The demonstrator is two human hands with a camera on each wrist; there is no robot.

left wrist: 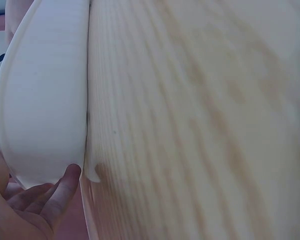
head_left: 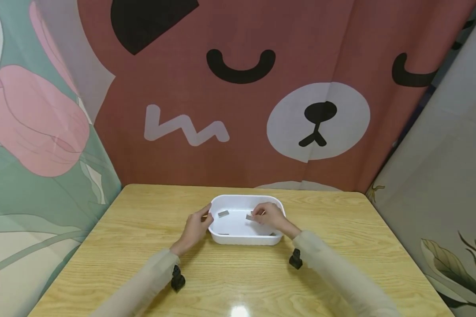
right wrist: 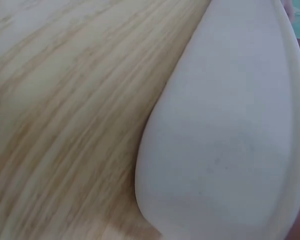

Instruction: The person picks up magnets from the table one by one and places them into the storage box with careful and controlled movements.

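Observation:
A white rectangular plastic tub (head_left: pixel 246 240) with rounded corners stands on the wooden table. My left hand (head_left: pixel 195 229) holds its left end, the thumb at the rim and the fingers against the outer wall; the left wrist view shows these fingers under the tub's side. Inside the tub, my right hand (head_left: pixel 270 216) pinches a small flat grey rectangular piece (head_left: pixel 249 217) between thumb and fingertips. Another grey piece (head_left: pixel 223 214) lies on the tub floor at the left. Further pieces show partly behind the front rim. In the right wrist view, the tub wall hides the right hand's fingers.
The light wood table (head_left: pixel 143 229) reaches back to a brown curtain (head_left: pixel 242 163) with a bear print. Patterned curtains hang at the left and right sides. A black wrist device (head_left: pixel 177 279) sits below the left sleeve, and another (head_left: pixel 295 259) below the right.

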